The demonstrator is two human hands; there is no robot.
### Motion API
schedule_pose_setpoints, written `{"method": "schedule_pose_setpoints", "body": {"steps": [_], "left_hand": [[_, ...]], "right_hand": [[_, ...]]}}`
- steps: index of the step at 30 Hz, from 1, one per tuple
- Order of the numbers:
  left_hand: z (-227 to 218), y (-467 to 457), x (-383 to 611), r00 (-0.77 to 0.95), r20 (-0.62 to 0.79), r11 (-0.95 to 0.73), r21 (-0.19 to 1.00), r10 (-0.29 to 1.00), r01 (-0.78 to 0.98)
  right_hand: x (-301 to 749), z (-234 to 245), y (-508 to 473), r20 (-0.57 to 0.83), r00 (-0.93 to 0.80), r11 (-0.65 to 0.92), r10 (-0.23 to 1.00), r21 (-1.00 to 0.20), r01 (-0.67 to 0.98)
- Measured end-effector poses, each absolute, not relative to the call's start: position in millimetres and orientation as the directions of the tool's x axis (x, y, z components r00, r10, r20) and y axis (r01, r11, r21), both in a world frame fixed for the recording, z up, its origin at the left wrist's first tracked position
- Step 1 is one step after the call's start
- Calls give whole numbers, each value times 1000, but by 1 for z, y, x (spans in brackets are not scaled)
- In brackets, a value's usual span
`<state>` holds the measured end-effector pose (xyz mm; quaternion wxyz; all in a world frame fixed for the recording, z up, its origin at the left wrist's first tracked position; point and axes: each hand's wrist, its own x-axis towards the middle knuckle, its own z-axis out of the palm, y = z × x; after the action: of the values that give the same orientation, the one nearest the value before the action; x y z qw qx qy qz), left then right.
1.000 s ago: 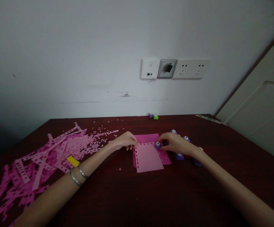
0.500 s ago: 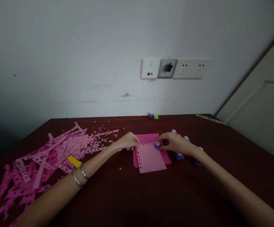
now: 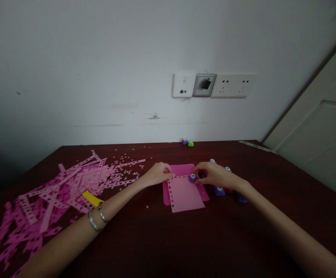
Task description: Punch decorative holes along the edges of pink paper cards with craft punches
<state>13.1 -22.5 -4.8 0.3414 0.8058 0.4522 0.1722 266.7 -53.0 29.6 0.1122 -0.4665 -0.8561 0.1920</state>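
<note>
On dark-red worktop [image 3: 133, 247]: shifted pale-pink paper rectangle [image 3: 187, 197] rightward, pinched in left hand [image 3: 156, 174], seemingly realigning; gripping purple plastic punch [image 3: 192, 178] in right hand [image 3: 218, 174].

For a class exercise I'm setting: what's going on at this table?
A person's left hand holds the top left corner of a light pink sheet with holes along its left and top edges. The right hand holds a purple punch at the top edge. Darker pink paper lies underneath. Pink strips are piled at the table's left, and more punches sit near the right hand.
</note>
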Motion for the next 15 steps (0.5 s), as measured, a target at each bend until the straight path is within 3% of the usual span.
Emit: {"method": "schedule_pose_setpoints", "body": {"steps": [5, 10, 15], "left_hand": [[5, -20, 8, 466, 78, -417, 594, 881, 688], [15, -16, 18, 503, 62, -434, 603, 862, 669], [21, -7, 40, 596, -83, -359, 730, 798, 581]], "right_hand": [[271, 43, -54, 27, -414, 360, 910, -550, 754], [269, 45, -47, -266, -342, 74, 901, -683, 726], [264, 43, -37, -431, -404, -23, 807, -707, 707]]}}
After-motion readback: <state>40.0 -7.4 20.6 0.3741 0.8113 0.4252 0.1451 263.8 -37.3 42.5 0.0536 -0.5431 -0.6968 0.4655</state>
